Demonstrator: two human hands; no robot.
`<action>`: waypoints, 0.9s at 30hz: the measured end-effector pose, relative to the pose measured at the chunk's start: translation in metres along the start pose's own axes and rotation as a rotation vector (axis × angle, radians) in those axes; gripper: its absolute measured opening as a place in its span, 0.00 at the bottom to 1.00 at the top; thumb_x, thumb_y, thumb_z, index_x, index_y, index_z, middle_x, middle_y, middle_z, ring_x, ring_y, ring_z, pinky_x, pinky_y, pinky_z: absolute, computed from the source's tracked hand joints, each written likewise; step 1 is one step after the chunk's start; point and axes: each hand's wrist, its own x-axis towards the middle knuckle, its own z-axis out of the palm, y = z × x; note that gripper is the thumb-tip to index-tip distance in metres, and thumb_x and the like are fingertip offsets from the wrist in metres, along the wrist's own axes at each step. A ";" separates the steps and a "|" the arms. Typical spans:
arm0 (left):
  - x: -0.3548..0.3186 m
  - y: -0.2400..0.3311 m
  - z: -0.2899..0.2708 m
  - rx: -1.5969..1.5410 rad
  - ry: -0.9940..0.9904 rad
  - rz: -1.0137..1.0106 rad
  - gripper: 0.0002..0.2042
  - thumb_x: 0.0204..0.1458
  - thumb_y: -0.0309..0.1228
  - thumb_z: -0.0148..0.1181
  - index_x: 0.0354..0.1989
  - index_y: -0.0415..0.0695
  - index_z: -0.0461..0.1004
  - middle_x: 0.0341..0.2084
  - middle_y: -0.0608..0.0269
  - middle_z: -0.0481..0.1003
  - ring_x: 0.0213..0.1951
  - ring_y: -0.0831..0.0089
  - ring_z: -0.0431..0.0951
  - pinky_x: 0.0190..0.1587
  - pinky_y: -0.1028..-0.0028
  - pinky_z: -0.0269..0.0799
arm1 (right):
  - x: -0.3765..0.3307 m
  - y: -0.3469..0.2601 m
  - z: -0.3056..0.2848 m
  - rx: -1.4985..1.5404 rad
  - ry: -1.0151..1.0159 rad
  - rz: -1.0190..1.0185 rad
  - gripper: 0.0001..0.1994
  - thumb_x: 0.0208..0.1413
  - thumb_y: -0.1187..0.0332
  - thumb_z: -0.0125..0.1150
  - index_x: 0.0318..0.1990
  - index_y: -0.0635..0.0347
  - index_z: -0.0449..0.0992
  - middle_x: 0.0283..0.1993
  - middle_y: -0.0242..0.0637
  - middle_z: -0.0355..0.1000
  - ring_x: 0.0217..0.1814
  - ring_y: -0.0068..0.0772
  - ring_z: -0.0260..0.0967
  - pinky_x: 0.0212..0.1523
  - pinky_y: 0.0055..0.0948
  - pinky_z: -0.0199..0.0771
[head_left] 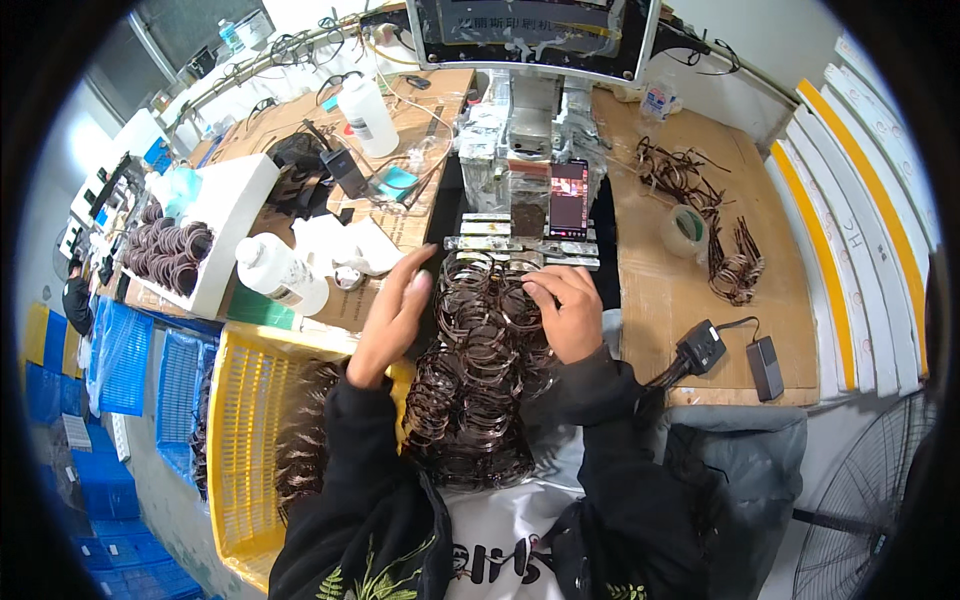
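Both hands rest on a heap of dark brown eyeglass frames at the bench's near edge: the left hand open and flat against its side, the right hand curled, fingertips pressing a frame. A yellow crate crowds the left; a white bottle lies nearby, and a lit phone stands behind against the machine.

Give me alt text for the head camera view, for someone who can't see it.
A person's left hand and right hand rest on a long pile of dark brown eyeglass frames lying before a small machine on a cardboard-covered bench. A yellow crate sits at the left, a phone stands ahead.
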 end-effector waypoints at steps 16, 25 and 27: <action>-0.157 -0.035 0.054 -0.346 0.199 -0.311 0.43 0.53 0.61 0.40 0.64 0.33 0.43 0.60 0.47 0.54 0.61 0.61 0.56 0.63 0.65 0.49 | 0.035 0.002 -0.068 0.362 0.268 0.110 0.06 0.57 0.73 0.53 0.32 0.67 0.71 0.27 0.33 0.65 0.25 0.22 0.60 0.27 0.19 0.59; -0.007 -0.002 0.012 0.023 0.121 0.090 0.28 0.54 0.48 0.44 0.53 0.34 0.62 0.55 0.43 0.60 0.59 0.53 0.58 0.61 0.61 0.50 | 0.058 0.076 -0.026 1.109 0.362 0.403 0.09 0.58 0.65 0.53 0.43 0.56 0.68 0.36 0.33 0.67 0.35 0.22 0.63 0.32 0.17 0.63; 0.038 -0.002 0.015 0.146 0.036 0.127 0.26 0.55 0.45 0.44 0.54 0.35 0.62 0.56 0.44 0.60 0.60 0.52 0.58 0.61 0.61 0.50 | 0.073 0.084 -0.007 1.093 0.365 0.448 0.06 0.58 0.66 0.54 0.40 0.53 0.67 0.33 0.28 0.65 0.32 0.21 0.62 0.27 0.15 0.60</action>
